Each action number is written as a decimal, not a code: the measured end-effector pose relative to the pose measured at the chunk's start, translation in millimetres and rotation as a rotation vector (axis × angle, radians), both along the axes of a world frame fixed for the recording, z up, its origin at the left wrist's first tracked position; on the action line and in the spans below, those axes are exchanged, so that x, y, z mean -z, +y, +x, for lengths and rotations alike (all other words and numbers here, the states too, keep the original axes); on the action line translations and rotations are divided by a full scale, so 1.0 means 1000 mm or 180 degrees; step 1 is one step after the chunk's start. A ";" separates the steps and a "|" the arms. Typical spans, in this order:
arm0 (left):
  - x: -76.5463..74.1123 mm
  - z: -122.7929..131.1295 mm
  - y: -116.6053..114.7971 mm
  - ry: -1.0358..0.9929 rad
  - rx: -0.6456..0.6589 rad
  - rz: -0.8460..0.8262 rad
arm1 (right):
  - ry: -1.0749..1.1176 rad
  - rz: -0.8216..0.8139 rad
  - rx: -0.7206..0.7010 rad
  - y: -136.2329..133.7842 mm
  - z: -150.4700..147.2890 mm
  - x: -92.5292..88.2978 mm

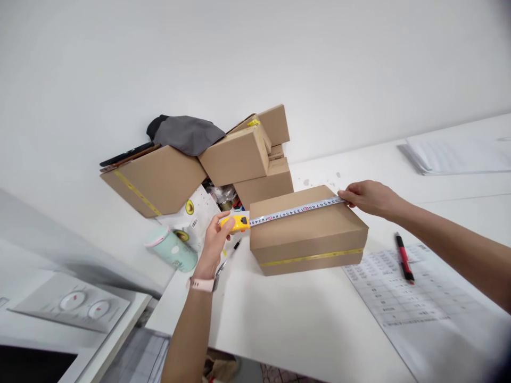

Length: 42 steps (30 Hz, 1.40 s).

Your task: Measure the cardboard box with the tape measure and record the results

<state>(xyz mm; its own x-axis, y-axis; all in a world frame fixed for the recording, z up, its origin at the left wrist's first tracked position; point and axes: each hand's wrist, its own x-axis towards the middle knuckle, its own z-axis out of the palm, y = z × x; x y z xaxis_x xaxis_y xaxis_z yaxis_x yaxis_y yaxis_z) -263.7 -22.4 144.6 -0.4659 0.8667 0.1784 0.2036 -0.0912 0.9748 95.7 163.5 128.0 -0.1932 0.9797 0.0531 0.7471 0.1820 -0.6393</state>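
Observation:
A closed cardboard box (pixel 307 239) with a yellow tape band lies on the white table (pixel 303 324). A tape measure is stretched along the box's top far edge. My left hand (pixel 215 242) grips its yellow case (pixel 236 223) at the box's left end. The white blade (pixel 295 210) runs rightward across the lid. My right hand (pixel 369 198) pinches the blade's tip against the box's right corner.
A heap of cardboard boxes (pixel 223 159) with a grey cloth (pixel 186 133) on top stands behind. A mint green cup (pixel 173 249) lies left. A red pen (pixel 404 257) rests on a printed sheet (pixel 403 290); stacked paper (pixel 459 156) lies far right.

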 end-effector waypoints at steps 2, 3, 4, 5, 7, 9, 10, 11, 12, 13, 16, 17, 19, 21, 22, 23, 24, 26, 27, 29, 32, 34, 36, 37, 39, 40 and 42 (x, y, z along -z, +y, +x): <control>-0.006 0.020 -0.026 0.0041 0.0207 0.0002 | 0.0326 0.0145 -0.0100 -0.003 0.000 -0.012; -0.006 0.034 -0.040 0.0001 0.0459 -0.0054 | 0.0477 0.0252 -0.0169 -0.005 -0.002 -0.018; -0.002 0.050 -0.054 -0.0176 0.0777 -0.0213 | 0.0564 0.0357 -0.0258 -0.008 -0.005 -0.023; 0.005 0.069 -0.066 -0.0487 0.1244 -0.0504 | 0.0575 0.0447 -0.0383 -0.011 -0.011 -0.028; 0.024 0.110 -0.084 -0.1311 0.2150 -0.1019 | 0.0414 0.0568 -0.0785 -0.018 -0.029 -0.034; 0.043 0.147 -0.090 -0.1946 0.2486 -0.1334 | 0.0086 0.0617 -0.1256 -0.020 -0.051 -0.037; 0.050 0.162 -0.088 -0.2142 0.2451 -0.1206 | -0.0100 0.0643 -0.1403 -0.017 -0.062 -0.038; 0.054 0.173 -0.084 -0.2302 0.2418 -0.1026 | -0.0265 0.0675 -0.1461 -0.013 -0.073 -0.037; 0.055 0.181 -0.078 -0.2396 0.2347 -0.0824 | -0.0392 0.0698 -0.1447 -0.007 -0.082 -0.037; 0.053 0.185 -0.071 -0.2448 0.2262 -0.0625 | -0.0469 0.0701 -0.1392 0.001 -0.090 -0.036; 0.039 0.186 -0.051 -0.2443 0.2045 -0.0348 | -0.0484 0.0626 -0.1216 0.026 -0.105 -0.030; 0.035 0.186 -0.046 -0.2424 0.1977 -0.0346 | -0.0461 0.0589 -0.1181 0.033 -0.108 -0.027; 0.031 0.186 -0.041 -0.2401 0.1862 -0.0385 | -0.0372 0.0502 -0.1152 0.043 -0.110 -0.018; 0.033 0.189 -0.041 -0.2412 0.1781 -0.0448 | -0.0237 0.0411 -0.1182 0.047 -0.109 -0.010; 0.036 0.191 -0.043 -0.2433 0.1755 -0.0466 | -0.0163 0.0372 -0.1205 0.048 -0.108 -0.006; 0.039 0.194 -0.044 -0.2463 0.1744 -0.0478 | -0.0090 0.0341 -0.1227 0.049 -0.106 -0.003; 0.042 0.196 -0.045 -0.2494 0.1742 -0.0482 | -0.0025 0.0314 -0.1242 0.049 -0.104 -0.001; 0.047 0.201 -0.045 -0.2558 0.1721 -0.0469 | 0.0081 0.0270 -0.1258 0.048 -0.102 0.001; 0.048 0.203 -0.044 -0.2581 0.1691 -0.0456 | 0.0124 0.0252 -0.1263 0.048 -0.102 0.002; 0.046 0.204 -0.041 -0.2586 0.1651 -0.0468 | 0.0205 0.0233 -0.1267 0.046 -0.102 0.001; 0.040 0.198 -0.043 -0.2527 0.1655 -0.0525 | 0.0331 0.0194 -0.1338 0.040 -0.100 -0.005; 0.039 0.187 -0.054 -0.2385 0.1645 -0.0521 | 0.0741 0.0148 -0.1323 0.035 -0.090 -0.010; 0.042 0.169 -0.072 -0.2091 0.1478 -0.0399 | 0.1454 0.0215 -0.1063 0.029 -0.069 -0.013; 0.046 0.159 -0.083 -0.1874 0.1300 -0.0289 | 0.1801 0.0293 -0.0848 0.025 -0.056 -0.011; 0.056 0.138 -0.102 -0.1268 0.0747 -0.0054 | 0.2053 0.0439 -0.0432 0.014 -0.026 -0.002; 0.063 0.129 -0.109 -0.0981 0.0435 0.0009 | 0.1958 0.0426 -0.0307 0.006 -0.011 0.006; 0.075 0.114 -0.114 -0.0663 0.0005 0.0020 | 0.1603 0.0215 -0.0270 -0.014 0.013 0.025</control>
<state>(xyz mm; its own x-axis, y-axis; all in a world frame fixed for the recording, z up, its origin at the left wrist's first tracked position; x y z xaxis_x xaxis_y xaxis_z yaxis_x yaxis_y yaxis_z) -149.3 -136.0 69.9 -0.4920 0.8666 0.0838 -0.0025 -0.0976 0.9952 108.7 149.2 102.9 -0.2060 0.9529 0.2226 0.3303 0.2819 -0.9008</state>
